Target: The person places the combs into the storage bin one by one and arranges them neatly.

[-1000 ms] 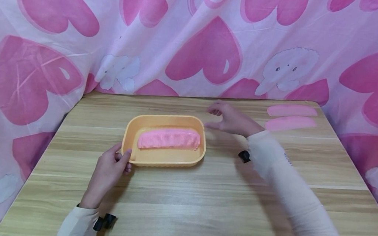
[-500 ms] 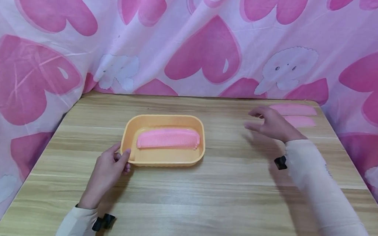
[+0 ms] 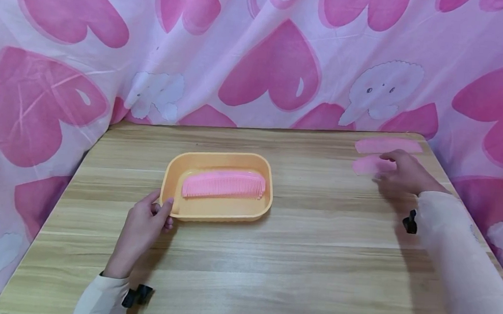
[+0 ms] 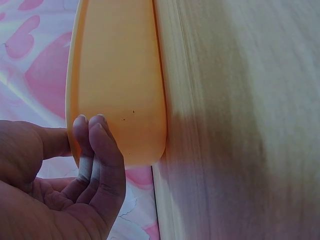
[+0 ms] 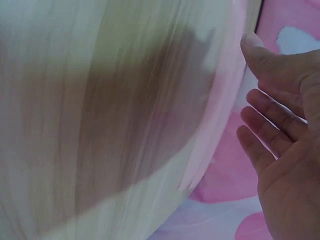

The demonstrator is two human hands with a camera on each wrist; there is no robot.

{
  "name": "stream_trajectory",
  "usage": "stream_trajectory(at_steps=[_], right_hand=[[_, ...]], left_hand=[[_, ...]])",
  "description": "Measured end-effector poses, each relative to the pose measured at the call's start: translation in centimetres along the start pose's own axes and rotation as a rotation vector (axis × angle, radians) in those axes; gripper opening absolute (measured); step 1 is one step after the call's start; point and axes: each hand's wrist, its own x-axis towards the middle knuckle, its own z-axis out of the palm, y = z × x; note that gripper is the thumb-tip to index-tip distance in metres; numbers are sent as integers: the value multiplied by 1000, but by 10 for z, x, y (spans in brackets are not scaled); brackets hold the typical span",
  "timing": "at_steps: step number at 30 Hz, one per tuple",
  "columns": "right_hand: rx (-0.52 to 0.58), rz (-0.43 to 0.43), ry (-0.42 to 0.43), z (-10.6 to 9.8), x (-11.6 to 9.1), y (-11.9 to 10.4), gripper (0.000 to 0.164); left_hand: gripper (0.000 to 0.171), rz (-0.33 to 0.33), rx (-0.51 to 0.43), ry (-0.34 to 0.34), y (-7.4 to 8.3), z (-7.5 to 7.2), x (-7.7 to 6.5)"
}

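At its front left corner, my left hand (image 3: 141, 229) grips the rim of a yellow-orange plastic tray (image 3: 215, 219). The left wrist view shows the thumb on the inner side of the rim and curled fingers (image 4: 107, 165) against the outside wall. A pink comb (image 3: 224, 184) lies in the tray, teeth toward me. Over at the far right, my right hand (image 3: 407, 174) hovers above the nearer of two pink combs (image 3: 365, 166) and hides part of it. Its fingers are loosely bent, with nothing between them in the right wrist view.
Just behind the nearer comb lies another pink comb (image 3: 387, 145), close to the back edge of the wooden table (image 3: 242, 274). A pink heart-patterned curtain (image 3: 272, 65) hangs behind the table and along both sides.
My right hand has travelled from beside the tray's right end to the combs at the far right. The left hand, the tray and the comb inside stay where they were.
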Motion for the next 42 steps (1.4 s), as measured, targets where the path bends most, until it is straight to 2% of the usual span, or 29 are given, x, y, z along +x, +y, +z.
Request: stream_trajectory(at_steps=[14,18,20,22,24,27,36,39,42], right_hand=[[-11,82,-53,-12,12,30,66],[58,43,-3,-10,12,34,59],[58,26,17,-9,13,36,53],[45,31,10,-9,15,39,53],[-27,61,-24,-11,19,41,55],[-71,89,-67,-12,23,44,65],[-85,65,-23,-8,28,43,60],[-68,94,-41,-8,28,40,61],[-82,81,-59,-8,27,36,60]], left_hand=[[53,-8,-9,-5,0,0,0],[53,-2,-7,-8,0,0,0],[52,-4,-2,-6,0,0,0],[51,-4,2,-2,1,0,0],[50,-4,4,-1,1,0,0],[50,0,2,2,0,1,0],[50,-7,9,5,0,1,1],[49,-15,15,5,0,1,1],[48,-25,20,4,0,1,2]])
